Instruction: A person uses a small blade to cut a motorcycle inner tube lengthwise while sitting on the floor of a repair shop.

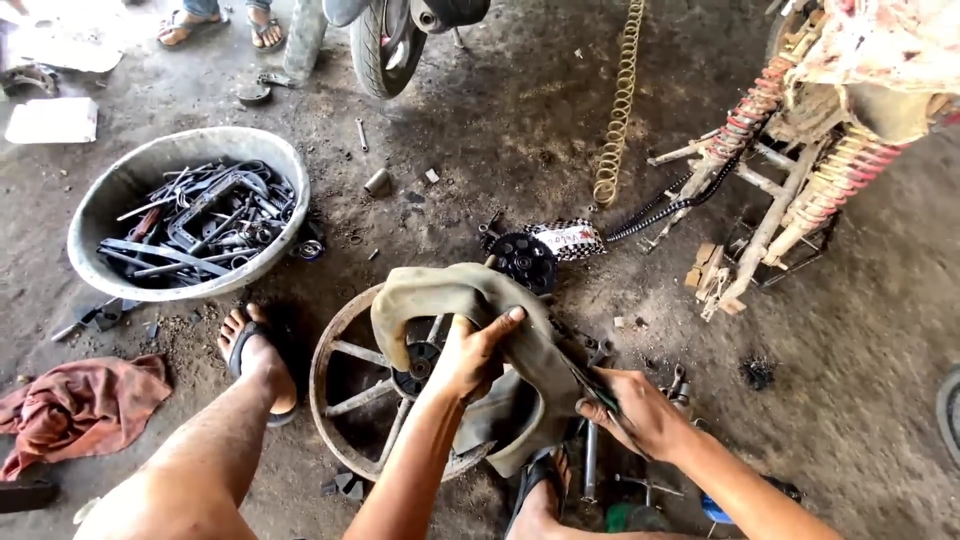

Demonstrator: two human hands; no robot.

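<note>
Both hands — left point(470, 355), right point(635, 410) — grip a limp, dusty inner tube point(470, 295).

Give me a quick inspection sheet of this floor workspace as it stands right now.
Surface: dirty concrete floor.
Job's things: limp grey rubber inner tube draped over rusty spoked wheel rim.
Clutter: grey basin of metal tools, red rag, yellow coil spring.
Hands: left hand and right hand both grip the tube.
Cables: black drive chain.
Surroundings: motorcycle frame with red shock springs; another person's sandalled feet.
</note>
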